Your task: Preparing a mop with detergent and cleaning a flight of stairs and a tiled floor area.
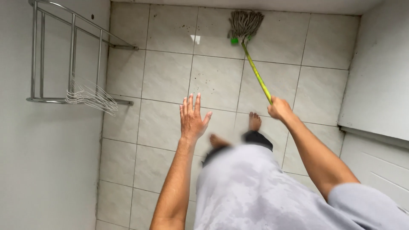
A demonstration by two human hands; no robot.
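My right hand (280, 108) grips the yellow-green handle (257, 73) of a string mop. The handle slants up and away to the grey mop head (246, 22), which rests on the tiled floor (166, 76) near the far wall. My left hand (191, 118) is stretched out in front of me, palm down, fingers spread, holding nothing. Below the hands my bare feet (254, 121) stand on the tiles.
A metal rack (72, 51) is fixed to the left wall, with several white wire hangers (91, 96) on its lower bar. A white panel or door (377, 85) lines the right side. The pale tiles carry dark specks.
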